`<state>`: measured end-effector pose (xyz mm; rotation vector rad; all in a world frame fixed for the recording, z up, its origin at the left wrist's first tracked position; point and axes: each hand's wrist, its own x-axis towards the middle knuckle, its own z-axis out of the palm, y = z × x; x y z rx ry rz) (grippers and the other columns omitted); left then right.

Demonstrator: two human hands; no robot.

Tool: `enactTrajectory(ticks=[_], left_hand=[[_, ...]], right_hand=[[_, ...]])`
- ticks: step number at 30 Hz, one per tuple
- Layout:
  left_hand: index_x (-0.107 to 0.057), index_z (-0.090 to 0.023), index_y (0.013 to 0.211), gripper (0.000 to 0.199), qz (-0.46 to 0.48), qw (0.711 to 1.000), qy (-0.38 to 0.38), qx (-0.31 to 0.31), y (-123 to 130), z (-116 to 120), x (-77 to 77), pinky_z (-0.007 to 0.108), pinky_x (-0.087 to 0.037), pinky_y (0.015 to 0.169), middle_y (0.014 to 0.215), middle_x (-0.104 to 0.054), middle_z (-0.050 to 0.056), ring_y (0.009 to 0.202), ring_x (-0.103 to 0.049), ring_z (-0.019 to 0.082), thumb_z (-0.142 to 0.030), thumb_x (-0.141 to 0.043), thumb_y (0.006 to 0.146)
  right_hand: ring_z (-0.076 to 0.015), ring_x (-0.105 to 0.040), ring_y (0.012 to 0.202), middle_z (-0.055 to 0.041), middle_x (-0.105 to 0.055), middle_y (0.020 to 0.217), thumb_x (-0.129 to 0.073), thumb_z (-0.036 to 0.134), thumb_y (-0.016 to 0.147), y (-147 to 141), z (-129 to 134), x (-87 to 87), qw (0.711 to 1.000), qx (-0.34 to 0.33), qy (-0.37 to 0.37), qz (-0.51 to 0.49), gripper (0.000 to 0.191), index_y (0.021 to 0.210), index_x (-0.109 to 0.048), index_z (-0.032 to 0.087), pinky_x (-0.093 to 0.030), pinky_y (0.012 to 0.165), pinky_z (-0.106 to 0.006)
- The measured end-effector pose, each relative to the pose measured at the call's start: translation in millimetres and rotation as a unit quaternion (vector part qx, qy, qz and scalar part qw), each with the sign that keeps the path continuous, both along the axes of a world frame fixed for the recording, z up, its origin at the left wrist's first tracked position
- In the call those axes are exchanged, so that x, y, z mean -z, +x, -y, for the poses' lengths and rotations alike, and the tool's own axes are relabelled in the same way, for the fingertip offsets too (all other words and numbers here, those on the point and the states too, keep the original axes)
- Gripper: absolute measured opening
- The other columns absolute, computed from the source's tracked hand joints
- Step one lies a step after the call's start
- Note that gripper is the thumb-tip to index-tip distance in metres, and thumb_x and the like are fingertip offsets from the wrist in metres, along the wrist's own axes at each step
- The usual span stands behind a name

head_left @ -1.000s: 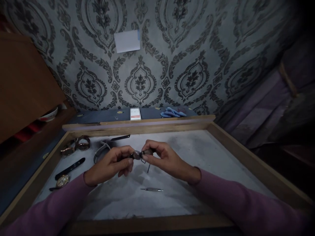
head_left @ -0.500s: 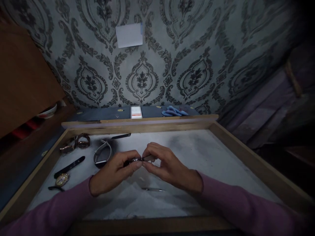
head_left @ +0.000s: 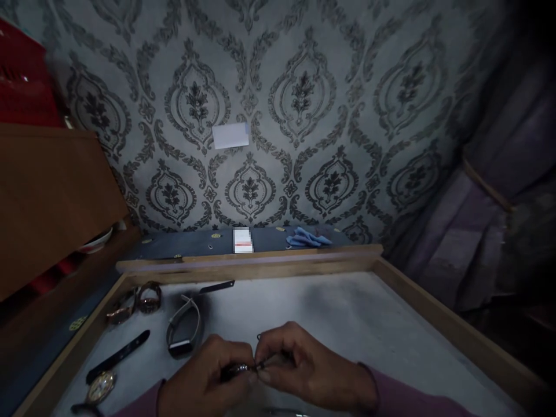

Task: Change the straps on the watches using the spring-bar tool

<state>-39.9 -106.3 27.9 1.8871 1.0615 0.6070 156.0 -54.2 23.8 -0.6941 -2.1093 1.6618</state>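
Low in the middle of the head view my left hand (head_left: 212, 373) is closed around a dark, shiny wristwatch (head_left: 241, 368), mostly hidden by the fingers. My right hand (head_left: 308, 368) meets it fingertip to fingertip, pinching a thin dark watch strap (head_left: 282, 358) at the watch's edge. A small loop pokes up above the right fingers. Whether strap and watch are joined I cannot tell. Below the hands a slim metal tool (head_left: 286, 412) lies at the bottom edge, partly cut off.
A wooden-rimmed tray (head_left: 260, 263) surrounds the white work surface. On its left lie a grey-strapped watch (head_left: 180, 346), two brown-toned watches (head_left: 149, 298), a gold-cased watch (head_left: 101, 387) with dark strap pieces, and a loose black strap (head_left: 217, 286). Behind are a blue cloth (head_left: 307, 237) and a small box (head_left: 242, 240).
The view has tilted up, so the tray and both hands sit lower in the picture. Both hands keep their hold at the watch; the small loop now shows above the right fingers.
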Motion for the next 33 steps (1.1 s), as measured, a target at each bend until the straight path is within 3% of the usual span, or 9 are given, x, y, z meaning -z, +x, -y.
enactTrajectory(ticks=[6,10,16,21,27,30,33], left_hand=[[-0.051,-0.018,0.061,0.03,-0.028,0.999,-0.024,-0.002,-2.8,-2.0,-0.4,0.025,-0.025,0.053,0.054,-0.032,-0.006,0.055,-0.034,0.011,-0.037,-0.052,0.084],[-0.051,-0.017,0.066,0.035,-0.025,0.999,-0.015,0.012,-7.8,-6.2,3.7,0.025,-0.026,0.054,0.057,-0.034,-0.005,0.056,-0.034,0.011,-0.045,-0.049,0.087],[-0.057,-0.016,0.074,0.044,-0.007,0.999,0.013,-0.049,-11.0,-10.9,-0.5,0.025,-0.032,0.061,0.067,-0.044,-0.001,0.067,-0.043,0.015,-0.054,-0.043,0.09],[-0.067,-0.015,0.084,0.052,0.08,0.983,-0.072,-0.147,-15.7,-13.2,-6.9,0.024,-0.03,0.055,0.062,-0.04,-0.002,0.061,-0.038,0.014,-0.056,-0.036,0.092],[-0.068,-0.012,0.097,0.042,0.222,0.943,-0.184,-0.166,-22.6,-20.9,1.5,0.02,-0.024,0.05,0.067,-0.045,-0.002,0.059,-0.036,0.01,-0.05,-0.064,0.079],[-0.067,-0.012,0.101,0.042,0.258,0.933,-0.187,-0.166,-22.0,-22.3,1.3,0.02,-0.025,0.051,0.067,-0.047,-0.002,0.061,-0.038,0.01,-0.046,-0.07,0.076],[-0.066,-0.013,0.105,0.038,0.276,0.935,-0.162,-0.157,-21.0,-21.8,-0.7,0.019,-0.029,0.054,0.072,-0.051,0.0,0.065,-0.043,0.01,-0.039,-0.071,0.077]], right_hand=[[-0.0057,-0.033,0.053,0.0053,-0.042,0.058,-0.057,0.018,0.074,-0.7,1.9,-2.5,1.0,-0.029,0.003,-0.011,0.008,0.073,-0.063,0.012,-0.027,0.049,-0.019],[-0.0055,-0.031,0.05,0.0058,-0.04,0.056,-0.057,0.02,0.077,-2.8,-1.0,-2.0,0.999,-0.018,0.031,0.001,0.011,0.076,-0.064,0.012,-0.024,0.047,-0.018],[-0.0065,-0.035,0.048,0.0058,-0.042,0.055,-0.056,0.022,0.083,-5.0,-3.7,10.9,0.983,0.014,0.171,0.058,0.014,0.079,-0.066,0.013,-0.028,0.048,-0.018],[-0.0115,-0.051,0.054,0.0004,-0.059,0.059,-0.056,0.017,0.084,-9.7,-13.1,21.0,0.919,0.044,0.377,0.105,0.013,0.076,-0.066,0.017,-0.033,0.055,-0.022],[-0.0173,-0.052,0.067,-0.0044,-0.062,0.067,-0.051,0.019,0.094,-25.1,-39.6,31.2,0.792,0.086,0.581,0.168,0.02,0.081,-0.066,0.017,-0.033,0.064,-0.028],[-0.0201,-0.048,0.074,-0.007,-0.061,0.076,-0.049,0.014,0.095,-28.3,-47.1,37.3,0.741,0.078,0.638,0.194,0.018,0.093,-0.067,0.016,-0.033,0.068,-0.031],[-0.0216,-0.046,0.08,-0.0088,-0.06,0.084,-0.048,0.014,0.096,-26.7,-49.4,44.1,0.731,0.043,0.651,0.197,0.019,0.099,-0.066,0.016,-0.033,0.07,-0.033]])
